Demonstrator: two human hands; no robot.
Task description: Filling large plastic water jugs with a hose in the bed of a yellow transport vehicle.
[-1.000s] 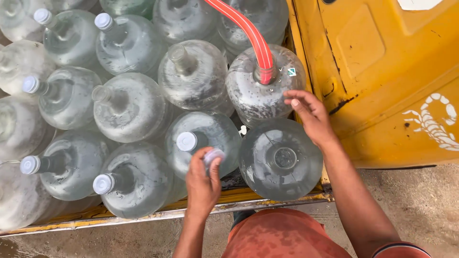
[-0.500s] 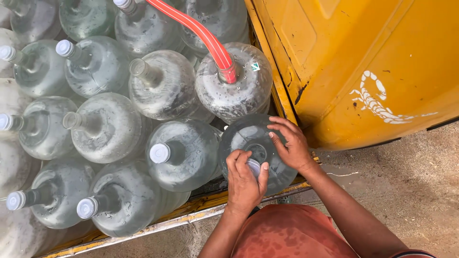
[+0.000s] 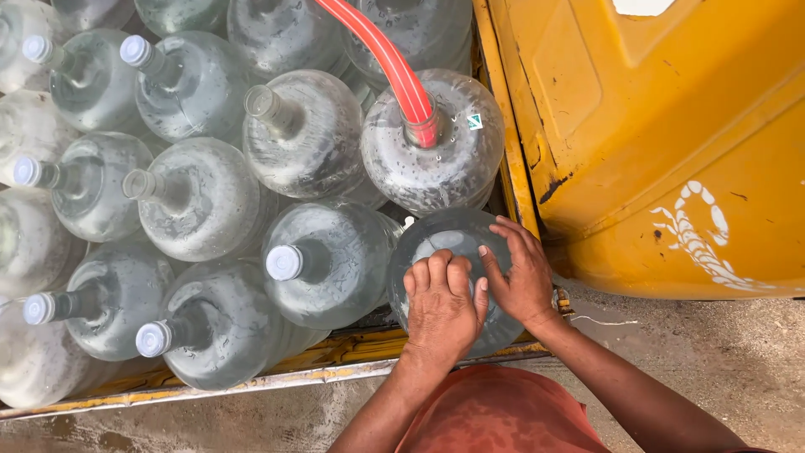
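Both hands are on one large clear water jug (image 3: 436,239) that stands at the near right corner of a packed load, at about five o'clock from the middle of the view. The left hand (image 3: 443,306) lies over the top of the jug with its fingers (image 3: 438,273) curled shut over the mouth, which it hides, so a cap cannot be made out. The right hand (image 3: 521,273) rests flat against the jug's right shoulder, fingers spread and touching the plastic rather than clasping it.

Just beyond it, at twelve o'clock, a second jug (image 3: 436,164) takes a red hose (image 3: 386,59) that runs in from the top edge and ends in its neck; a small square sticker (image 3: 475,122), green and white, sits on its shoulder. At nine o'clock stands a capped jug (image 3: 331,264) with a pale blue cap (image 3: 283,262), and more round jugs (image 3: 193,197) crowd the left, some capped, some open.

The load sits on a yellow-edged bed (image 3: 352,348) with a metal rim. To the right, at three o'clock, rises a yellow panel (image 3: 637,143) with chipped paint and a white scorpion emblem (image 3: 700,235). Concrete ground (image 3: 738,361) lies below.
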